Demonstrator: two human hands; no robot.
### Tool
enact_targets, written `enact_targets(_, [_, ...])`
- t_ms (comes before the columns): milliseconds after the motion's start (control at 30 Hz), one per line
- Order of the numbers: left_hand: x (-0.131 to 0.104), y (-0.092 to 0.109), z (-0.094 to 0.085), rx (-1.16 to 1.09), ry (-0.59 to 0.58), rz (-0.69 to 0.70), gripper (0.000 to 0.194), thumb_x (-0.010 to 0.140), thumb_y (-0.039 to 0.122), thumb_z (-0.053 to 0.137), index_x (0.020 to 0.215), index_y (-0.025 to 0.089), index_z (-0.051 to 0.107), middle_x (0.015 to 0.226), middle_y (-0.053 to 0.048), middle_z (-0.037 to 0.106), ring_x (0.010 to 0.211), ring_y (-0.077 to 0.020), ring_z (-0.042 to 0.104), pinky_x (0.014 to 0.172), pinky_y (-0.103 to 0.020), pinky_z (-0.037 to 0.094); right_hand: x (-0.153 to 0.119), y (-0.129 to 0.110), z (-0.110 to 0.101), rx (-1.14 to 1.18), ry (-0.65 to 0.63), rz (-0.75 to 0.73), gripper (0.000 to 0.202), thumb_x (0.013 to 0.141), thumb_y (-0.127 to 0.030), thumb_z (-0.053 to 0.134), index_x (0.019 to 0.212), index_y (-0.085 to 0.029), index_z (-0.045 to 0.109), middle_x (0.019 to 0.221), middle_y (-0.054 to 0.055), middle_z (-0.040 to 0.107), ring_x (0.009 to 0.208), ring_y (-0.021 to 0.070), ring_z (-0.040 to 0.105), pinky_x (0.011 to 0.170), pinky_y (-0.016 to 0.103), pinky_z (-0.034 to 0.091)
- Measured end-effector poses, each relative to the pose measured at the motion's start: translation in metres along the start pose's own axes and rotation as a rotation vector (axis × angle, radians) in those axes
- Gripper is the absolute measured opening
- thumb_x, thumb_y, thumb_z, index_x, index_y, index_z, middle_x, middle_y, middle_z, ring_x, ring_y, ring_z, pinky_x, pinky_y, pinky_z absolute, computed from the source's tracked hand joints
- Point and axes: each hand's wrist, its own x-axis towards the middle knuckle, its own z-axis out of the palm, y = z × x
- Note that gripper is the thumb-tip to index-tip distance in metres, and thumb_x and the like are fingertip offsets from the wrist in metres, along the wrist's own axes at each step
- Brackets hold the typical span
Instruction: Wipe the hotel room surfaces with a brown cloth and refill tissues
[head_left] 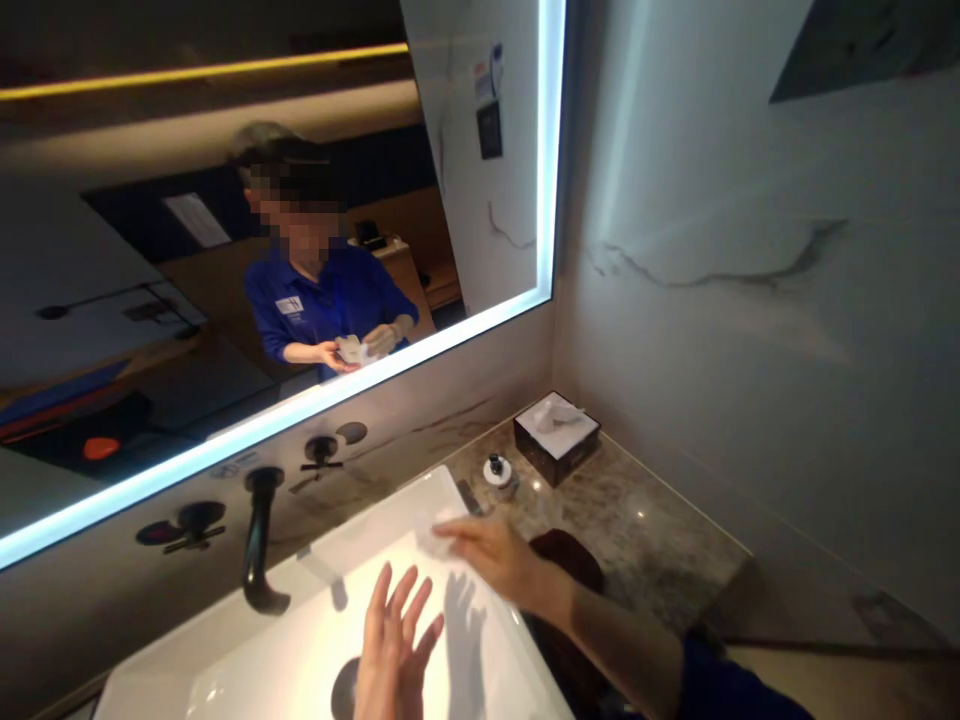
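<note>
My left hand (394,635) is raised above the white sink (285,660), its fingers spread and nothing in them. To its upper right, my right hand (491,555) reaches over the sink's right rim. Its fingertips pinch a thin, pale, blurred tissue (436,538). The two hands are apart. Shadows of the hands fall on the basin's right side. The dark faucet (260,545) curves over the basin left of my left hand.
A tissue box (556,435) and a small white bottle with a black top (496,468) stand on the marble counter (645,530). Something dark and round lies under my right forearm. Dark tap handles (196,527) flank the faucet; a lit mirror (480,210) hangs above.
</note>
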Motion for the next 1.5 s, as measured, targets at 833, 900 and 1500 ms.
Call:
enact_targets(833, [0.154, -0.086, 0.193, 0.888, -0.599, 0.317, 0.041, 0.071, 0.032, 0.056, 0.103, 0.009, 0.065, 0.098, -0.015, 0.064, 0.094, -0.0243, 0.058, 0.090, -0.040, 0.043, -0.024, 0.206, -0.223, -0.847, 0.123, 0.046, 0.029, 0.082, -0.011, 0.042, 0.083, -0.018, 0.070, 0.109, 0.011, 0.063, 0.111, 0.0219, 0.050, 0.097, 0.041, 0.042])
enact_targets(900, [0.167, -0.101, 0.205, 0.992, -0.622, 0.471, 0.046, 0.071, 0.028, 0.057, 0.111, 0.006, 0.061, 0.108, -0.018, 0.060, 0.104, -0.0262, 0.055, 0.096, -0.041, 0.040, -0.025, 0.208, -0.223, -0.801, 0.200, 0.026, 0.027, 0.083, -0.014, 0.043, 0.086, -0.019, 0.069, 0.110, 0.010, 0.063, 0.111, 0.0212, 0.051, 0.097, 0.041, 0.042])
enact_targets(1500, [0.252, -0.137, 0.260, 0.956, -0.413, 0.258, 0.019, 0.074, 0.034, 0.059, 0.082, 0.017, 0.058, 0.066, -0.002, 0.058, 0.064, -0.0168, 0.054, 0.062, -0.027, 0.044, 0.067, 0.211, -0.248, -0.251, 0.322, 0.441, 0.023, 0.076, -0.029, 0.051, 0.083, -0.011, 0.064, 0.078, 0.003, 0.064, 0.071, 0.0119, 0.053, 0.066, 0.022, 0.037])
